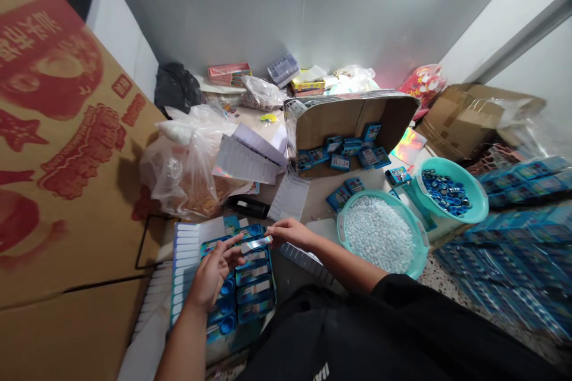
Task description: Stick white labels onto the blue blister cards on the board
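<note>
- Above the tray of blue cases (250, 286): shiny label strip (255, 243) pinched between left hand (210, 277) and right hand (290, 232) fingertips
- Strip best kept taut and level, aligned before being pressed down

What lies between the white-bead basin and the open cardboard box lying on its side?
In the head view, a few small blue packets lie loose on the tabletop between the white-bead basin and the open cardboard box.
</note>
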The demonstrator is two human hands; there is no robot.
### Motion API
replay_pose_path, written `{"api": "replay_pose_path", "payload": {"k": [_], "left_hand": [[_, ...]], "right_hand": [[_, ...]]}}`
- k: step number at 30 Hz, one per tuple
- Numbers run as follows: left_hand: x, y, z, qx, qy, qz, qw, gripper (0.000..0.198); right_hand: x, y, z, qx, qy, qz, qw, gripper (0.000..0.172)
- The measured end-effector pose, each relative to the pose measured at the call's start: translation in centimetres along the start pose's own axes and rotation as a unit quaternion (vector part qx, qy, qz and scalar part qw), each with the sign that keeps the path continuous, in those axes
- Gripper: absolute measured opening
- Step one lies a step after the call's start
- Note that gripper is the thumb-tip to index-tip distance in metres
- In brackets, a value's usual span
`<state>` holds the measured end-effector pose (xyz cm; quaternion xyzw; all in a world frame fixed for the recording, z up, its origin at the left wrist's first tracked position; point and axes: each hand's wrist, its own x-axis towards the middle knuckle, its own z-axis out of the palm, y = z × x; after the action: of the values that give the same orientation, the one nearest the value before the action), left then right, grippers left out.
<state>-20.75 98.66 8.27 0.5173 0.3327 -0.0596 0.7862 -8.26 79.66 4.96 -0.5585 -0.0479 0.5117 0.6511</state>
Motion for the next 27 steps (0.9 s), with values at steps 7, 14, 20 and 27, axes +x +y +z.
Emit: {"api": "replay_pose_path", "payload": {"k": [7,14,20,27], "left_hand": [[0.0,0.6,-0.2,0.25,0.04,0.074,0.965,0.072],[-0.9,1.5,2.3,0.456,-0.008,0.29,0.841,0.061],[-1.5,0.5,4.9,0.437,0.044,0.376,0.816,0.038],[-1.2,-0.3,6.6,0.18,0.117,0.265,0.94,0.023]], "right_hand": [[-1.0,-1.2,0.2,-0.223,0.023,-0.119,0.967,0.018],[-4.4,-6.8,2.8,-0.626,-0.039,-0.22,0.747,0.035],[-6.6,-7.8,4.8,-0.662,-0.008,-0.25,0.707,0.024],[-6.9,-7.2,3.5,-0.584,0.137,-0.223,0.769,0.036]]}}
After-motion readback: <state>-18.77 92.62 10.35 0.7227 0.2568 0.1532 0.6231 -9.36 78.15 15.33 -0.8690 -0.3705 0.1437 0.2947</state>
